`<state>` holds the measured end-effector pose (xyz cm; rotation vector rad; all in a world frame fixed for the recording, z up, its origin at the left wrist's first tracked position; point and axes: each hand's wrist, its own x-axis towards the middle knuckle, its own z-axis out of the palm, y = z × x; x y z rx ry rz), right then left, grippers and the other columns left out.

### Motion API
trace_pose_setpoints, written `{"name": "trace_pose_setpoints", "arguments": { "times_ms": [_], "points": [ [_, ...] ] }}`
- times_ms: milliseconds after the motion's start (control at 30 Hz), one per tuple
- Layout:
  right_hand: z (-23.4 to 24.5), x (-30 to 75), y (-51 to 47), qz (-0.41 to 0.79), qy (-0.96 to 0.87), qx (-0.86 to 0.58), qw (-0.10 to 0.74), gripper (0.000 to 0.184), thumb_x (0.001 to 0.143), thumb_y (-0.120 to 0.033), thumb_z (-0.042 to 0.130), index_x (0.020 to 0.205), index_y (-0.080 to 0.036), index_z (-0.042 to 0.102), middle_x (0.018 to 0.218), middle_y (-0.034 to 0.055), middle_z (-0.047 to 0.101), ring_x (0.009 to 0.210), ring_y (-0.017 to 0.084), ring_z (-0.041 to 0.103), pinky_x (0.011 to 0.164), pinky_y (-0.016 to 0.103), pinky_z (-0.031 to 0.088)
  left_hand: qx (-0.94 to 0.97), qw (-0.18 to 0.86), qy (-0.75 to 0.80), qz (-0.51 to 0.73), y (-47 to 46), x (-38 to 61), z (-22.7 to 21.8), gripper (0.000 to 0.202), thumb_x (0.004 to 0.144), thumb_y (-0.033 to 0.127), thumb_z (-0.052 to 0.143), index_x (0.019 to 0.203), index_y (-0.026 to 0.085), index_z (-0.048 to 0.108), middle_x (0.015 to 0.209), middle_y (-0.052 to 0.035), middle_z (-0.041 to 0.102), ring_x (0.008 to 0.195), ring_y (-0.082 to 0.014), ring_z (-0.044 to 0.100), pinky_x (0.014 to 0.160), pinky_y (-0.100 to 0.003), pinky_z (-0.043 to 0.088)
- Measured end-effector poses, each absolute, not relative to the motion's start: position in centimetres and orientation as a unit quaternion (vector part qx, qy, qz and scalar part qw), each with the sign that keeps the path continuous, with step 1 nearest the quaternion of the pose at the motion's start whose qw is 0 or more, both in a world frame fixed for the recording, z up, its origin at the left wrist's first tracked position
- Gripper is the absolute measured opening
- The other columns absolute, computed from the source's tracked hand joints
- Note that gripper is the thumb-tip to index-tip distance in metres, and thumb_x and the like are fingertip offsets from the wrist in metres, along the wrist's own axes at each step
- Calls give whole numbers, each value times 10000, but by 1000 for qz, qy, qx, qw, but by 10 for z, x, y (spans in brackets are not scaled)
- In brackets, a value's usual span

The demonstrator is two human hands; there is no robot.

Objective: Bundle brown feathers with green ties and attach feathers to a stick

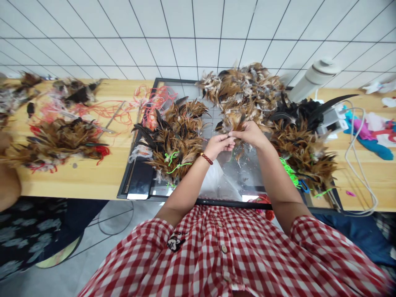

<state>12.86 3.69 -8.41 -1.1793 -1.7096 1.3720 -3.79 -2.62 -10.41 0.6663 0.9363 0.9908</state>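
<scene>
My left hand (218,145) and my right hand (250,134) meet over the middle of a dark-framed glass board (140,181). Both are closed in a pinch on a small bunch of brown feathers (234,123) between them. A brown bead bracelet (206,158) sits on my left wrist. A heap of loose brown and grey feathers (244,88) lies just beyond my hands. Tied feather bundles with green string (175,148) lie to the left of my hands, and more tied bundles (305,152) lie to the right.
A wooden table (89,177) carries everything. Red string (117,109) and another feather pile (58,142) lie at the left, beside another person's arm (8,181). A white cylinder (312,78), a white cable (359,165) and coloured cloth (371,138) sit at the right.
</scene>
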Motion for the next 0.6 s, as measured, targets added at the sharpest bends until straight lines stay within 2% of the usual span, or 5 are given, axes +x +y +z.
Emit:
{"name": "trace_pose_setpoints", "arguments": {
  "times_ms": [167, 267, 400, 500, 600],
  "points": [
    [-84, 124, 33, 519, -664, -449, 297, 363, 644, -467, 902, 688, -158, 718, 627, 25, 678, 589, 151, 573, 555, 277, 454, 347, 670, 481, 445, -26, -32, -104, 178, 867, 120, 765, 705, 114, 693, 617, -5, 706, 526, -66, 627, 590, -205, 523],
    [-82, 121, 33, 477, -655, -470, 349, 345, 690, -476, 854, 710, -165, 705, 649, 23, 671, 611, 151, 575, 584, 285, 469, 365, 634, 502, 462, -25, -31, -103, 302, 909, 41, 659, 618, 122, 654, 561, 10, 667, 473, -62, 593, 536, -200, 493],
    [-81, 127, 38, 316, -640, -546, 439, 263, 785, -410, 722, 912, -180, 739, 784, 23, 682, 654, 149, 559, 702, 327, 514, 269, 607, 485, 570, -23, -33, -101, 232, 912, 77, 679, 687, 135, 679, 555, 33, 655, 462, -56, 580, 523, -189, 486],
    [-81, 135, 40, 185, -682, -572, 418, 286, 759, -317, 715, 1006, -179, 764, 920, 60, 705, 700, 173, 578, 818, 390, 539, 171, 584, 470, 640, -20, -37, -99, 175, 906, 131, 717, 736, 138, 677, 565, 39, 648, 484, -50, 584, 533, -178, 477],
    [-80, 135, 37, 129, -726, -556, 384, 274, 793, -271, 689, 1029, -162, 774, 1043, 111, 716, 791, 213, 624, 878, 413, 538, 117, 585, 457, 660, -19, -39, -96, 158, 895, 162, 740, 761, 141, 658, 571, 48, 627, 501, -44, 581, 544, -173, 459]
  ]
}}
